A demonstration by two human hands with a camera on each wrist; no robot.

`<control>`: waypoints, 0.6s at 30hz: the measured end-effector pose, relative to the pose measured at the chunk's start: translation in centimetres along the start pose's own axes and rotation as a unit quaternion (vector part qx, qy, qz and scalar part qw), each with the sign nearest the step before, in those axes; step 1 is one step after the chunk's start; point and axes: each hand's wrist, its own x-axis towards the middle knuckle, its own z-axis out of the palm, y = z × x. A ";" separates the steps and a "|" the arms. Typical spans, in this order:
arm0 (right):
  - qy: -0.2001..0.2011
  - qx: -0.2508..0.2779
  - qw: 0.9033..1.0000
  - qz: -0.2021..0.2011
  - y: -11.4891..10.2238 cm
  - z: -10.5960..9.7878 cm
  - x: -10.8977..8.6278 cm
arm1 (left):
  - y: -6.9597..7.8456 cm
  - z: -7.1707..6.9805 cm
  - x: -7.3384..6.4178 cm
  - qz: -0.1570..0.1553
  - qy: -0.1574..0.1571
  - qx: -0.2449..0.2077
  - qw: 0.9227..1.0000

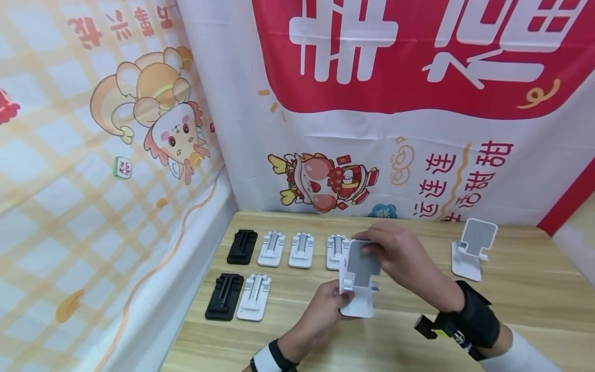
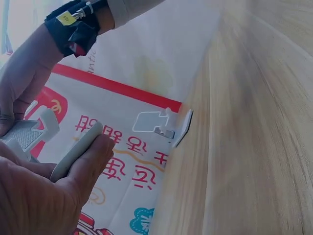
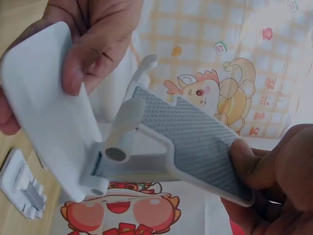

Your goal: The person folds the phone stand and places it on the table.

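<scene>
Both hands hold a white phone stand [image 1: 361,305] above the table, its arm raised and its plate tilted up. My left hand [image 1: 321,310] grips the base, thumb on its face and fingers beneath; the right wrist view shows that base [image 3: 49,93] up close. At the top, my right hand [image 1: 402,256] pinches the plate's edge, with the thumb on the textured grey pad [image 3: 200,142]. Two small support lugs [image 3: 128,120] stick out at the plate's lower edge. Just behind the held stand lies a folded white stand [image 1: 333,250], partly hidden.
To the left lie folded stands in two rows: black ones [image 1: 242,247] and several white ones [image 1: 302,250]. An unfolded white stand [image 1: 467,263] stands at the right on the wooden table [image 1: 395,336]. Printed cloth [image 1: 241,134] hangs behind and at the left.
</scene>
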 end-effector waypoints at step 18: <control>-0.090 0.229 0.952 0.181 -0.1 2.1 -1.4 | 3.9 -0.7 -1.7 0.030 0.000 -0.033 0.999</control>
